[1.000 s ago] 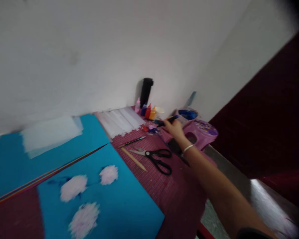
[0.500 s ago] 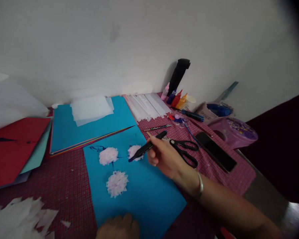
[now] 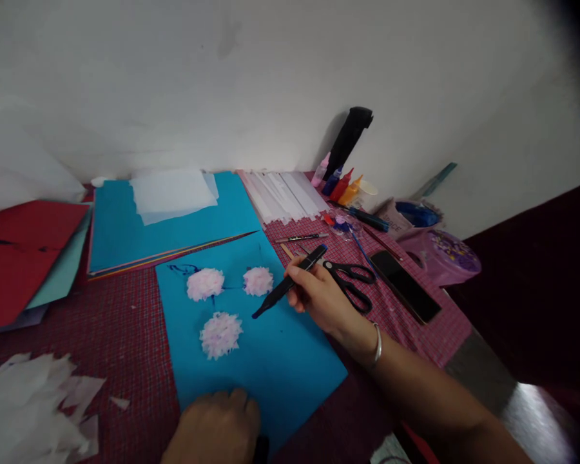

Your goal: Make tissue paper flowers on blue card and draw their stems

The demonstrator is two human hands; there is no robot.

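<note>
A blue paper sheet [image 3: 280, 354] lies on the red checked cloth [image 3: 125, 335] with three fluffy pink-white paper flowers [image 3: 221, 334] stuck on it. My right hand [image 3: 319, 298] grips a black marker [image 3: 290, 281] whose tip touches the sheet just below the right-hand flower [image 3: 258, 281]. My left hand [image 3: 212, 428] rests knuckles-up on the sheet's near edge, fingers curled under; whether it holds anything is hidden.
Black scissors [image 3: 350, 280], a dark phone [image 3: 405, 285], a wooden stick and a pen lie right of the sheet. Paint bottles [image 3: 341, 183], a black flask [image 3: 348, 138], a purple tub [image 3: 439, 254], white strips, stacked coloured paper [image 3: 169, 219] and white scraps [image 3: 29, 412] surround it.
My right hand brought the marker from the far right supplies to the blue sheet and lowered its tip beside the flowers. My left hand came into view at the near edge.
</note>
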